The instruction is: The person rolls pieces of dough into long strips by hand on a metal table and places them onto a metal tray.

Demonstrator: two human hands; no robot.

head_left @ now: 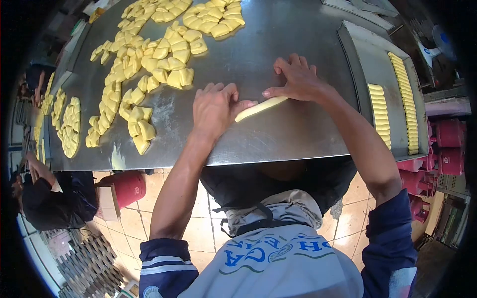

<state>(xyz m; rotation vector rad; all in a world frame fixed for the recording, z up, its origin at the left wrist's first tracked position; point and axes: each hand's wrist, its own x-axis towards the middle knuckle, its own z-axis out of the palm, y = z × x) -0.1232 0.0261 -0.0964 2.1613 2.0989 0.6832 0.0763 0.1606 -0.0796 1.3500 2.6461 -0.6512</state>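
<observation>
On the metal table lies a pale yellow dough roll, slanting up to the right. My left hand is at its left end, thumb against the dough and the other fingers curled. At the right end my right hand touches the roll with its thumb, its other fingers apart and bent above the table. Many cut dough pieces lie in loose clusters beyond and left of my left hand.
A metal tray with two rows of dough rolls stands at the right. A co-worker is at the left edge, near more dough. Red gas cylinders stand at the far right, and a red container below the table.
</observation>
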